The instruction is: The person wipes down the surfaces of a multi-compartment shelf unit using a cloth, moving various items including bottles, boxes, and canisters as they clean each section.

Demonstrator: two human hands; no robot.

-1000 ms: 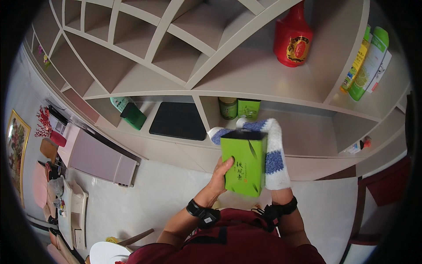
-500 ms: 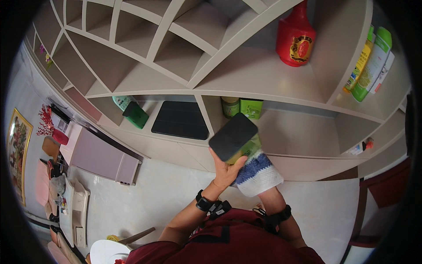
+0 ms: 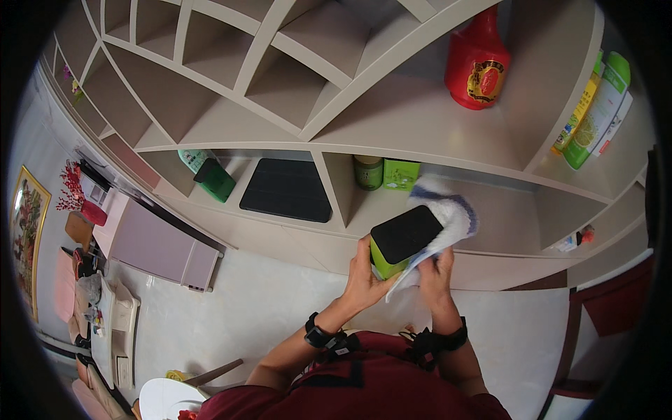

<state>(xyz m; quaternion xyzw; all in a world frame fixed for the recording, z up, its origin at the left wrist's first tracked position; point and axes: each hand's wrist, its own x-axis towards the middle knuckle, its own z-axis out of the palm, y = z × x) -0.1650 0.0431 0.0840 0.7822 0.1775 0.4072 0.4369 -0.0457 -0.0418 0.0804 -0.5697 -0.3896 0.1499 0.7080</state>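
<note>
In front of the low shelf, my left hand [image 3: 360, 283] grips a green box with a black face [image 3: 406, 234], fingers along its left side and thumb underneath. My right hand [image 3: 437, 278] is closed on a white and blue knitted cloth [image 3: 453, 213], pressing it to the box's right side. Part of the cloth stands up beyond the box, and a corner hangs down between my hands. Behind them, on the shelf, a round green tin [image 3: 368, 172] stands beside a small bright green box [image 3: 400, 175].
The beige shelf unit [image 3: 413, 150] spans the view. It holds a red bottle [image 3: 478, 66], green and yellow bottles [image 3: 595, 115] at right, a black flat panel [image 3: 287, 190] and a dark green bottle [image 3: 215, 180] at left. A white stool [image 3: 166, 399] stands lower left.
The black-faced box has moved right and slightly down, tilting to show more of its green side. The cloth has swung up from below the box to its right side, with my right hand now visible.
</note>
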